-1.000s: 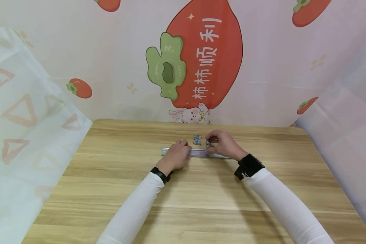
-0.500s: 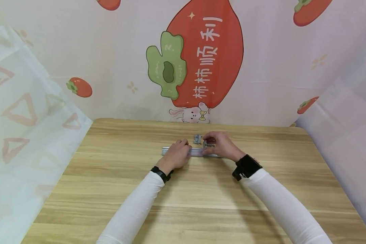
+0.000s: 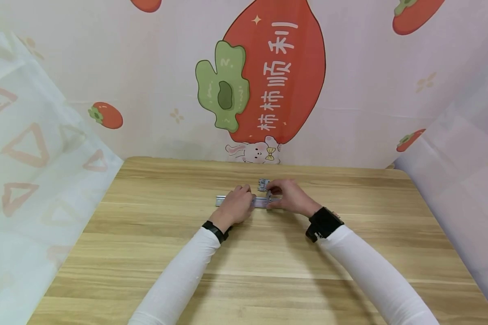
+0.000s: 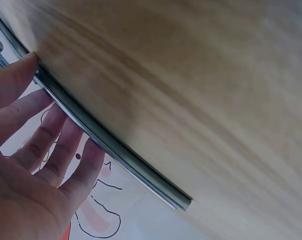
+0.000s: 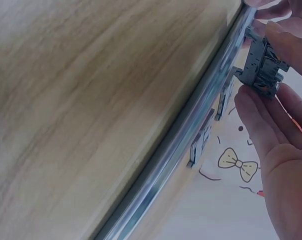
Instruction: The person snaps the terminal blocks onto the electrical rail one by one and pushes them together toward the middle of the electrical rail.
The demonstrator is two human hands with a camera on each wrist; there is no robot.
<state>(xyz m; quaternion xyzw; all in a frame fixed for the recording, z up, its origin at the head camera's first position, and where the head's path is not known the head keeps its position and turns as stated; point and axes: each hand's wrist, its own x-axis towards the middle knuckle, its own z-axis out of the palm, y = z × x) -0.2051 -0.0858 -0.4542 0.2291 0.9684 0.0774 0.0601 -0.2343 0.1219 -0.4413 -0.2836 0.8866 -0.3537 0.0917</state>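
Observation:
A silver slotted metal DIN rail [image 3: 261, 202] lies crosswise on the table. My left hand [image 3: 236, 205] holds it left of its middle, thumb on one edge and fingertips along the other, as the left wrist view shows. In the right wrist view, a grey terminal block [image 5: 263, 67] is pinched between the thumb and fingers of my right hand [image 3: 290, 196]. Its clip feet are right at the rail; whether they are seated on it I cannot tell. Behind the rail lie two more grey terminal blocks, one nearer [image 5: 201, 137] and one farther [image 5: 224, 97] in that view.
The wooden table [image 3: 244, 271] extends all around the rail. Just past its back edge hangs a pale cloth [image 3: 158, 90] printed with persimmons and a rabbit. Further printed sheets hang along the left and right sides.
My right hand has moved left along the rail with the terminal block, closer to my left hand. The block now stands more edge-on in the head view. My left hand stays in place.

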